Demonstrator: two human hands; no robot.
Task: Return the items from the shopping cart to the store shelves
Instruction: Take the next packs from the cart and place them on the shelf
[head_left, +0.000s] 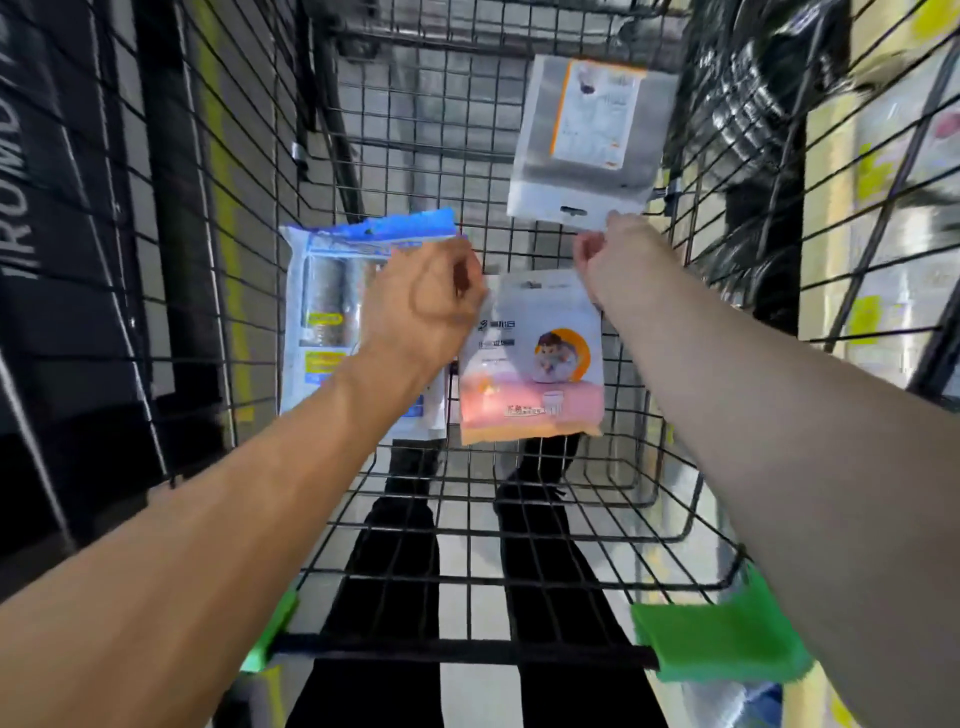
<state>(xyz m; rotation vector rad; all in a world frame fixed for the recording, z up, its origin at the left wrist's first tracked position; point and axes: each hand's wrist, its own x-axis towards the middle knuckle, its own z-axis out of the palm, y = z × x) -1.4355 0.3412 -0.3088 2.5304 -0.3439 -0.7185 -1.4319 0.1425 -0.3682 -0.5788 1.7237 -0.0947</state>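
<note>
3 light, floppy packets in the cart (675, 519): left hand (426, 306) pinches the blue pack (327, 312), right hand (608, 249) pinches the far white pack (582, 135) by its hang-hole edge; pink pack (535, 374) waits.

Light is coming from overhead and the right, washing out the right forearm (779, 415) and the pale shelves (883, 156) beyond. The left side is sitting dim. Motion blur is smearing the hands, packets and cart wire (395, 130). Glare is bleaching the far clear packet (582, 140). Wide-angle distortion is bowing the edges.
</note>
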